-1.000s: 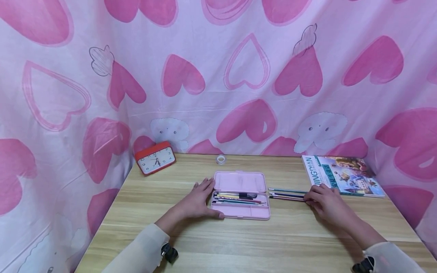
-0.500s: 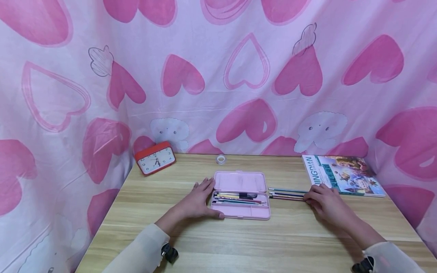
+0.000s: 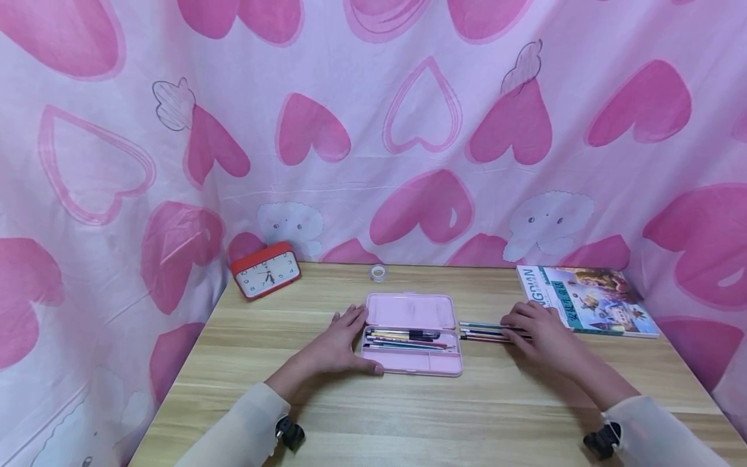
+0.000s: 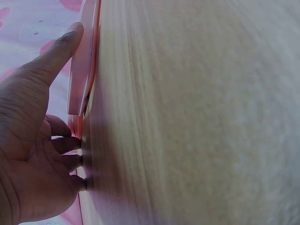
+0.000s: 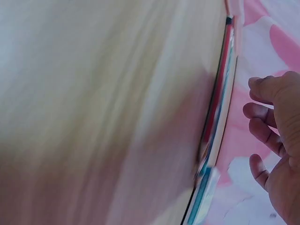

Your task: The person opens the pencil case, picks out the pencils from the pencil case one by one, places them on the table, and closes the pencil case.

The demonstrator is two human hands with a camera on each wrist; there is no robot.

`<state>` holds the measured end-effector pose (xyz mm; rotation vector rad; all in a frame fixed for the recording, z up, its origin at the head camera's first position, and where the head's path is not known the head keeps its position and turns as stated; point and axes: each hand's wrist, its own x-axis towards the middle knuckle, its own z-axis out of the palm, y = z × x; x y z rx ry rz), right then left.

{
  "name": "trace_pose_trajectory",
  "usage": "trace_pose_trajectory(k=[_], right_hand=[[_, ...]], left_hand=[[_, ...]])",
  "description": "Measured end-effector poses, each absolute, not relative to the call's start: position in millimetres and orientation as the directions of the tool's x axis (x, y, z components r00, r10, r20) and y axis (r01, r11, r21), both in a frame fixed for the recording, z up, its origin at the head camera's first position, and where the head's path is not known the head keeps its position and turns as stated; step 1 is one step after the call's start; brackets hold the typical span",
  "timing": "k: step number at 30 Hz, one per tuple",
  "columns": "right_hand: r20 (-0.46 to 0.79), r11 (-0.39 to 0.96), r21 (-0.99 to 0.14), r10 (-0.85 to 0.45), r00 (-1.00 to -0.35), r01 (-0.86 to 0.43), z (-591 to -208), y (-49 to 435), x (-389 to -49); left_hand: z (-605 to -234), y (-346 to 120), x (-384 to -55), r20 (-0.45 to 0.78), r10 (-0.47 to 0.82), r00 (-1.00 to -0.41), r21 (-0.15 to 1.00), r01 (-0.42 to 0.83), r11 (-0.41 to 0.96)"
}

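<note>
Partly beneath the right grip point(image 3: 544, 335), several loose pencils point(image 3: 483, 335).

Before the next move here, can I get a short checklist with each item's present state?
1. Lid open: ok, laid back behind the pink pencil case.
2. Case steadied: ok, the left hand touches its left end.
3. Loose pencils gripped: not ok, the right hand hovers over them, fingers apart from them in the right wrist view.
4. Loose pencils' exact count: cannot tell, partly covered.
5. Pencils clear of the book: cannot tell.
</note>
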<state>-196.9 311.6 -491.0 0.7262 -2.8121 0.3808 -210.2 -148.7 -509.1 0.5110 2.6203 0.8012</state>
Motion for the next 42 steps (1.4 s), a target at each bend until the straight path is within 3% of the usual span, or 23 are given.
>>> trace_pose_trajectory(k=[19,26,42], right_hand=[[0.176,0.753,-0.312,-0.554,-0.814,-0.58,-491.5,225.6,-202.0],[0.129,0.729,-0.277,-0.617,-0.776,-0.626,-495.8,210.1,-203.9],[0.069,0.741,-0.26,-0.626,-0.777,-0.619,-496.1,198.1,-202.3]], left_hand=[[-506.0,-147.8,-209.4,-0.218,0.437,-0.872,0.554,0.258,0.791],[-506.4,-148.5,-209.7,-0.213,0.439,-0.873,0.557,0.261,0.788],[-506.1,-148.5,-209.5,-0.211,0.442,-0.872,0.561,0.262,0.785]])
